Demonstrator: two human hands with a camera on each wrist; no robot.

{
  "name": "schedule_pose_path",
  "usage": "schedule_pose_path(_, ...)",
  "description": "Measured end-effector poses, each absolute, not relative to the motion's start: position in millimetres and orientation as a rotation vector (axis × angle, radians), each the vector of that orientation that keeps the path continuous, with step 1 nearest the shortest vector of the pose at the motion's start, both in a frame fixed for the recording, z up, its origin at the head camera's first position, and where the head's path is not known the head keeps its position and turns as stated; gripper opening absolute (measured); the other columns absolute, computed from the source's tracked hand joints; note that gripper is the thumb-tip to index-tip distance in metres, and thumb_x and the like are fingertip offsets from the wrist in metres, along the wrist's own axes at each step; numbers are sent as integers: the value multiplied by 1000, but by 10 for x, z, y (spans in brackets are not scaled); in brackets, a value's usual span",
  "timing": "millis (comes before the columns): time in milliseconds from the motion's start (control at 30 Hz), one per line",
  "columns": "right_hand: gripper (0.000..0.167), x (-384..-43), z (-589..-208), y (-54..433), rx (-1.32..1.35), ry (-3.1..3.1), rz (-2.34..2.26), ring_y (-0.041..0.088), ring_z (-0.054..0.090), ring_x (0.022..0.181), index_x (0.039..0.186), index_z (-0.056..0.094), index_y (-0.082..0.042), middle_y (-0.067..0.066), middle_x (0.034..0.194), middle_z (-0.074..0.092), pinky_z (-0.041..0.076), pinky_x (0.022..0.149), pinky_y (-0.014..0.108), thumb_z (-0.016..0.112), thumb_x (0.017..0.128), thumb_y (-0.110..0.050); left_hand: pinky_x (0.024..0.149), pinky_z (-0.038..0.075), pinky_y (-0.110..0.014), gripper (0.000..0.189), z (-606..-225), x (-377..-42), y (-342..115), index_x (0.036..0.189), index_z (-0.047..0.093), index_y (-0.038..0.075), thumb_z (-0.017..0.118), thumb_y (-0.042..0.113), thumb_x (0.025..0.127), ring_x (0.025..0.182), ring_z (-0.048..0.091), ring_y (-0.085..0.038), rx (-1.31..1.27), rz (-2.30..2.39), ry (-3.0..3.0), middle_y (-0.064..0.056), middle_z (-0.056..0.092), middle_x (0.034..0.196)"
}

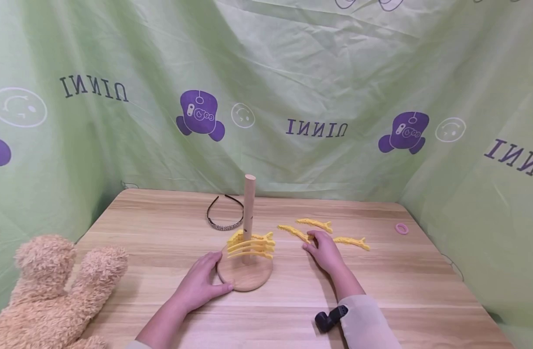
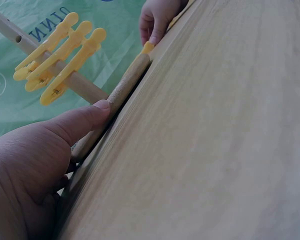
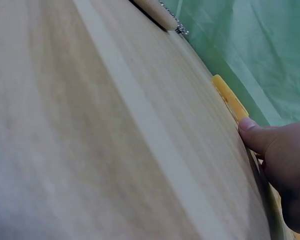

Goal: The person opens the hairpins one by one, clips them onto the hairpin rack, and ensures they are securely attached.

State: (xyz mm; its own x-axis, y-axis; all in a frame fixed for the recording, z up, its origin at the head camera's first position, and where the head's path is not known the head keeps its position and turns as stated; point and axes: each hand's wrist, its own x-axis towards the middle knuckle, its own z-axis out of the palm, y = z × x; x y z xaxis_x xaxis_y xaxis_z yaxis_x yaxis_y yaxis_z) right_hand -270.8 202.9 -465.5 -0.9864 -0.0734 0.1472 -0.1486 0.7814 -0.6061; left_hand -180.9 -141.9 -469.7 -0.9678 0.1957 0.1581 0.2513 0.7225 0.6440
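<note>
A wooden stand has a round base [image 1: 249, 277] and an upright post [image 1: 249, 203]. Several yellow hair clips [image 2: 60, 60] are stacked across the lower post, their forked ends to the right in the head view. My left hand [image 1: 198, 283] holds the base by its left rim, with the thumb [image 2: 102, 107] against the edge. To the right of the stand, my right hand [image 1: 325, 253] pinches the near end of a yellow hair clip [image 1: 292, 231] lying on the table. Two more yellow clips lie beside that hand, one behind [image 1: 314, 223] and one to the right [image 1: 352, 242].
Behind the stand lies a dark headband [image 1: 224, 227] with a beaded band. A pink ring [image 1: 401, 229] is at the table's right side. A fluffy plush toy [image 1: 44, 300] fills the left front corner. Green printed cloth [image 1: 266, 160] hangs around the wooden table [image 1: 162, 218].
</note>
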Motion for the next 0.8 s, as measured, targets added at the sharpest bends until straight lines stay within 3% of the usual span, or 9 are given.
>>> schedule_pose_path(300,52,-2619,-4601,2009,142,-2762,1221,36,55,124,138,52,-2,20,135,56,43,109,51,69,91,-16,115,31,-60,95,-4699,-1807,-1420,142,46,-5,83,47,72,138,39,-45,-368,-1081,-2846,-25,47,145)
schedule_pose_path(500,45,-2503,-4478,1977,197,-2643,1391,38,58,121,132,56,3,21,132,59,48,106,48,69,90,-10,115,31,-60,94,-4692,-1801,-1419,142,46,-4,83,47,71,137,40,-45,-363,-1088,-2849,-24,47,145)
schedule_pose_path(800,33,-2351,-4167,1892,276,-2553,1422,31,64,110,122,65,-1,17,122,66,54,97,40,69,90,-9,115,31,-61,95,-4689,-1794,-1423,142,46,-3,83,48,71,138,39,-45,-355,-1096,-2854,-24,47,146)
